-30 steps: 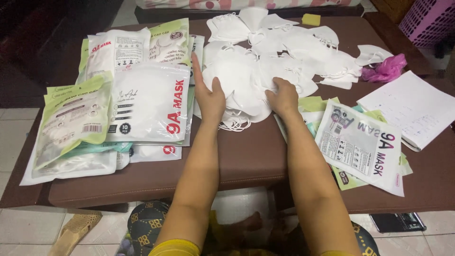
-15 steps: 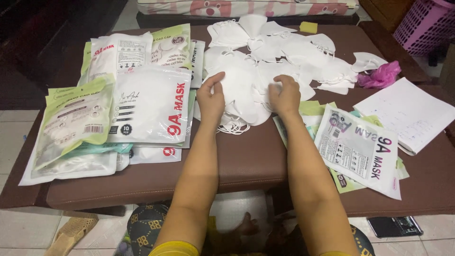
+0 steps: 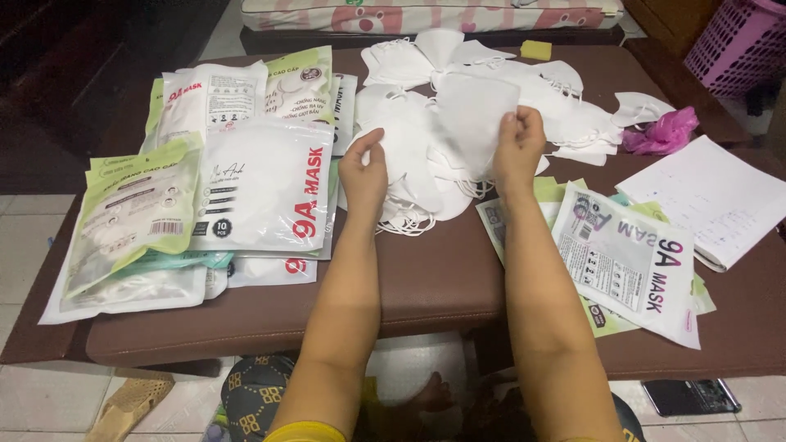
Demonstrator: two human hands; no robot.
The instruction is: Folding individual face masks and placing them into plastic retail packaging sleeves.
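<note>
A white mask point(image 3: 473, 115) was pinched upright by the right hand point(image 3: 519, 146) above the table's point(image 3: 434, 278) far-edge pile point(image 3: 426, 180); the left hand point(image 3: 364, 168), loosely curled, was held beside it.

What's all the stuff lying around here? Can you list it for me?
loose face masks: many, white, piled mid-table
raised mask: one, white, in right hand
sealed mask packs: several, white and green, left
empty pack sleeves: several, white and green, right
paper sheets: a few, white, far right
plastic bag: one, pink, by paper
table: brown
basket: pink, top right
left hand: on the pile
right hand: grip on raised mask
</note>
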